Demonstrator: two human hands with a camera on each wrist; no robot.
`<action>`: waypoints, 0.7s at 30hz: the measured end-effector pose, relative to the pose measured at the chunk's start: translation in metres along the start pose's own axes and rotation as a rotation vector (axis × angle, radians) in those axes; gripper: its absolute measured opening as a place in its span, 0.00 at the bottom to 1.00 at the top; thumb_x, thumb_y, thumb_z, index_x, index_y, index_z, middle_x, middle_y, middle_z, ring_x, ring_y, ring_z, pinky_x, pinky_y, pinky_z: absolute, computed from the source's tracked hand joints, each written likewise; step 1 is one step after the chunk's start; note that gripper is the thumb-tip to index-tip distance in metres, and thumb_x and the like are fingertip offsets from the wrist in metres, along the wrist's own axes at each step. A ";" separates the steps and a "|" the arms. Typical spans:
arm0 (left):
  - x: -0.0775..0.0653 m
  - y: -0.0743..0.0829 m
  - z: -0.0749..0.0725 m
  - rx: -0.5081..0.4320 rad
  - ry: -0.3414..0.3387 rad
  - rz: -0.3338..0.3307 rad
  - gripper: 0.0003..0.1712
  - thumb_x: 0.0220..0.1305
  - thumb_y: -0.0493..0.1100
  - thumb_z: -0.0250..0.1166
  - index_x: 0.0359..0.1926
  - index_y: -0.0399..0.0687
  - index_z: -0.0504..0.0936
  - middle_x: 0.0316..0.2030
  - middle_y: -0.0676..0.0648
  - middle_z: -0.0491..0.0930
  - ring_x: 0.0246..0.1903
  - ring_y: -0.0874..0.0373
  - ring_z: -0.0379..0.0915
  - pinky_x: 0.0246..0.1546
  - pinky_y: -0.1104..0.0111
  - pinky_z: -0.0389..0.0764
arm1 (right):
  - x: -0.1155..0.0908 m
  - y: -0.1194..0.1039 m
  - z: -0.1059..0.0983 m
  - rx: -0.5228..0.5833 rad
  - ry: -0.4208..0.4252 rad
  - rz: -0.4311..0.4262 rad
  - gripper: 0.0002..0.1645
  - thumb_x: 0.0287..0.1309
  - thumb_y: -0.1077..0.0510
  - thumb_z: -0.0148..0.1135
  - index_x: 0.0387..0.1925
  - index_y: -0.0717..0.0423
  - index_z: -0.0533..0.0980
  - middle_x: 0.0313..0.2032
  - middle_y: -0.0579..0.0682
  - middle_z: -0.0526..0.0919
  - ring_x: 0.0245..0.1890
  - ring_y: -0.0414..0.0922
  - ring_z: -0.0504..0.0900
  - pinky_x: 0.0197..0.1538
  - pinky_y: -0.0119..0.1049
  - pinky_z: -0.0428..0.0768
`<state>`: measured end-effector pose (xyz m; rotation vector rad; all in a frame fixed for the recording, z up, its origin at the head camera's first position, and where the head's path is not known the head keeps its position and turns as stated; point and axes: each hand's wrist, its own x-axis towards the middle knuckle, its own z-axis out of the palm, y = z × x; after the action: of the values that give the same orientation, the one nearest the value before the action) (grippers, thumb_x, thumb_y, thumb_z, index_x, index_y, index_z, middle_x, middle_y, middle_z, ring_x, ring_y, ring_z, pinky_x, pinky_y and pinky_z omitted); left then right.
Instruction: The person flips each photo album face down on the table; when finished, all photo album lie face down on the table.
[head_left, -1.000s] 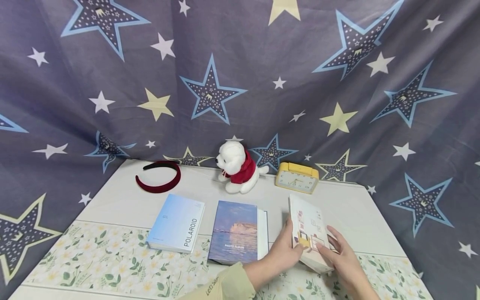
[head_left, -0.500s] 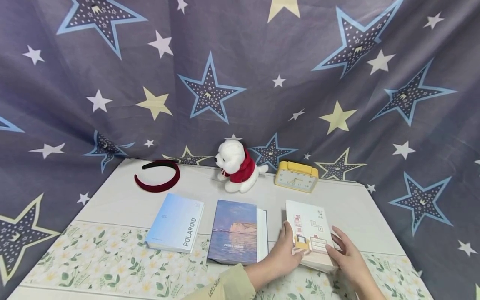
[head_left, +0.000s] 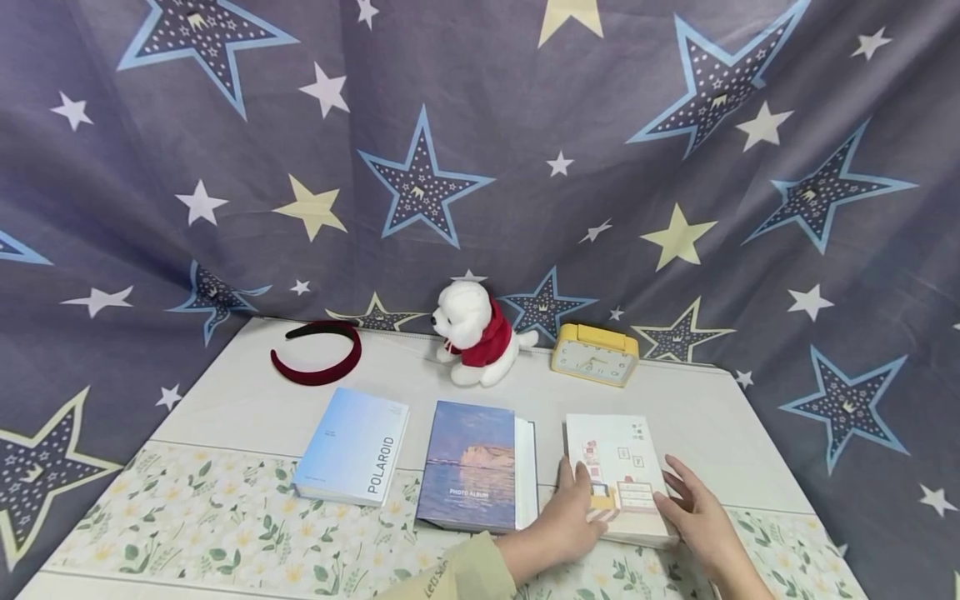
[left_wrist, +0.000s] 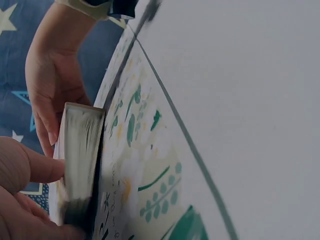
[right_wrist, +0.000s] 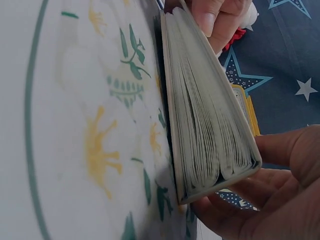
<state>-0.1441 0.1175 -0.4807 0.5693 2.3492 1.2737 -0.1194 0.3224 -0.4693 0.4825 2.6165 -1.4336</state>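
Observation:
A thick white photo album [head_left: 619, 458] with a small drawn room on its cover lies at the right of the table, cover up. My left hand [head_left: 572, 517] holds its left side, fingers along the edge and thumb at the front left corner. On the right side, my right hand [head_left: 703, 527] holds the front right corner, thumb near the cover's edge. The right wrist view shows the album's page edges [right_wrist: 200, 110] between its covers, low against the tabletop. To its left lie a blue photo album [head_left: 468, 467] and a light-blue album marked POLAROID [head_left: 352, 446].
Along the back of the table [head_left: 405, 367] are a dark red headband [head_left: 318, 377], a white plush dog [head_left: 476, 337] in a red hoodie and a yellow alarm clock [head_left: 595, 356]. A starry grey curtain [head_left: 510, 100] hangs behind. A floral strip [head_left: 217, 517] crosses the front.
The white album has come down from a tilted position to lie flat and straighter on the table, both hands keeping hold of its sides. The other things stay where they were.

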 end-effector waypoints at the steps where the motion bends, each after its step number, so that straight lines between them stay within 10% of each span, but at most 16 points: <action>1: 0.000 0.001 0.001 0.032 0.004 0.000 0.46 0.63 0.44 0.65 0.74 0.34 0.51 0.74 0.29 0.34 0.69 0.37 0.53 0.61 0.59 0.69 | 0.000 0.000 0.000 -0.008 0.005 -0.002 0.45 0.68 0.55 0.55 0.77 0.58 0.44 0.70 0.70 0.56 0.65 0.68 0.63 0.59 0.54 0.72; 11: -0.001 0.003 0.002 0.224 0.040 0.006 0.43 0.61 0.46 0.67 0.72 0.33 0.59 0.73 0.27 0.39 0.54 0.40 0.75 0.42 0.69 0.83 | -0.001 -0.001 0.005 -0.116 0.059 -0.020 0.43 0.68 0.55 0.56 0.75 0.60 0.48 0.68 0.70 0.61 0.63 0.68 0.67 0.59 0.56 0.72; 21: -0.003 0.004 -0.005 0.418 0.046 0.003 0.40 0.60 0.49 0.67 0.68 0.34 0.66 0.72 0.28 0.47 0.72 0.38 0.46 0.61 0.57 0.69 | -0.008 -0.008 0.015 -0.155 0.130 -0.065 0.43 0.65 0.53 0.59 0.75 0.60 0.51 0.69 0.71 0.58 0.65 0.69 0.62 0.61 0.59 0.69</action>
<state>-0.1437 0.1150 -0.4741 0.6734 2.6706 0.8007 -0.1150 0.3038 -0.4695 0.4910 2.8429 -1.2425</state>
